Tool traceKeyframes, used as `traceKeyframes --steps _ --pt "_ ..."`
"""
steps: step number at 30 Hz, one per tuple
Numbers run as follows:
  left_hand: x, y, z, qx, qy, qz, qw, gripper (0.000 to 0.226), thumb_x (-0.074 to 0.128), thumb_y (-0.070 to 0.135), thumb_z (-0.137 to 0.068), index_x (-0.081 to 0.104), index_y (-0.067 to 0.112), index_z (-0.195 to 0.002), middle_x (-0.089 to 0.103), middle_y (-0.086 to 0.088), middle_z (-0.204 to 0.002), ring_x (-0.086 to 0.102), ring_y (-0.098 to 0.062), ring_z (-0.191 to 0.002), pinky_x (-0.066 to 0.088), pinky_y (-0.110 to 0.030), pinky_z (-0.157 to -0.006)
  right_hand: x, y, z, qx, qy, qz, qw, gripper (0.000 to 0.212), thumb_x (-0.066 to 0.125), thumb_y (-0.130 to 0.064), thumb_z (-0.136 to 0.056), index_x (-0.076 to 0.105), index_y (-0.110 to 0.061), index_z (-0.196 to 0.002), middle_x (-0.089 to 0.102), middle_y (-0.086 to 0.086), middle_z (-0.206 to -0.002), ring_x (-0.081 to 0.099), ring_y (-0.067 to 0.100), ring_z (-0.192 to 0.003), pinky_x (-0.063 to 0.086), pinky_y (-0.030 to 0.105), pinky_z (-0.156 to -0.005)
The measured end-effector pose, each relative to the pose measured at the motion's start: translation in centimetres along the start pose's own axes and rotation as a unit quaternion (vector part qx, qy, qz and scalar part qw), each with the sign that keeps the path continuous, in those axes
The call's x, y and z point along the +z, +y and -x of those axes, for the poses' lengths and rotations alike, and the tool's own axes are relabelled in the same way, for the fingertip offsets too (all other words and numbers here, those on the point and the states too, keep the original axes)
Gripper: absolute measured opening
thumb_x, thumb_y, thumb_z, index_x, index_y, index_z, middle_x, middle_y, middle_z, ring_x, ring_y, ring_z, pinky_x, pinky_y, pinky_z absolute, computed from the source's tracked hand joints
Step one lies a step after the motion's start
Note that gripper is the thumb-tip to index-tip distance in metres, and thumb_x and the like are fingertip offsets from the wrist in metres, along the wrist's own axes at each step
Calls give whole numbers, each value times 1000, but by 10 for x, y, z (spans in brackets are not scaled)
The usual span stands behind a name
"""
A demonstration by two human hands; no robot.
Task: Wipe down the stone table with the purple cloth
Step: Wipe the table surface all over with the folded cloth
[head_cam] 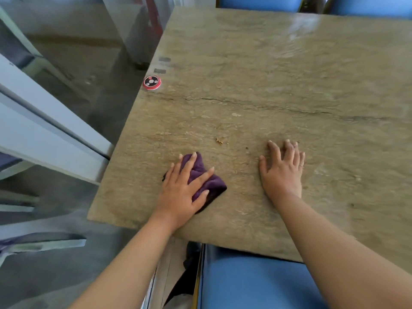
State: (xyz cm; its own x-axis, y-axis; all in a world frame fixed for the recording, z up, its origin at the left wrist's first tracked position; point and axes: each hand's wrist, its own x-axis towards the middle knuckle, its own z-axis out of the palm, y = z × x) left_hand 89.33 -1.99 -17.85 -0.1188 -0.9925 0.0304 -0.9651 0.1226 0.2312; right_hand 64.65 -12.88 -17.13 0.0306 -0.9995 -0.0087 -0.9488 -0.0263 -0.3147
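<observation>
The stone table [278, 90] fills most of the view, tan with a dark crack running across its middle. A bunched purple cloth [210, 182] lies near the table's front left corner. My left hand [185, 188] presses flat on the cloth with fingers spread and straight. My right hand [282, 170] rests flat on the bare stone to the right of the cloth, fingers spread. Small yellowish crumbs [219, 141] lie on the stone between and just beyond the two hands.
A round red and black call button [152, 82] sits at the table's left edge, with two small grey labels [164, 59] beyond it. A blue chair seat [256, 284] is tucked under the near edge. Blue chairs [260, 2] stand at the far side. A glass partition runs along the left.
</observation>
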Motion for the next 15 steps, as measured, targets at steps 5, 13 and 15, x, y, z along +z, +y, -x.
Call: traceKeyframes --steps 5,13,15 --pt "-7 -39 -79 -179 30 -31 983 65 35 44 -88 24 34 -150 16 -16 -159 13 -48 -143 11 -59 -115 3 2 -1 -7 5 -10 1000 51 36 -45 -96 34 -25 -143 18 17 -155 -2 29 -147 -5 45 -119" --pt "-6 2 -141 -79 -31 83 993 72 39 30 -85 19 14 -153 10 -4 -162 1 -30 -149 0 -42 -119 5 3 0 -13 18 -15 1000 51 39 -44 -96 38 -22 -142 21 19 -154 1 31 -147 -2 47 -119" --pt "-4 21 -124 -5 -42 129 991 73 38 28 -78 29 17 -150 17 0 -160 7 -26 -149 1 -38 -119 5 2 1 -16 22 -25 999 50 42 -42 -96 40 -21 -141 24 19 -153 4 31 -147 -1 47 -119"
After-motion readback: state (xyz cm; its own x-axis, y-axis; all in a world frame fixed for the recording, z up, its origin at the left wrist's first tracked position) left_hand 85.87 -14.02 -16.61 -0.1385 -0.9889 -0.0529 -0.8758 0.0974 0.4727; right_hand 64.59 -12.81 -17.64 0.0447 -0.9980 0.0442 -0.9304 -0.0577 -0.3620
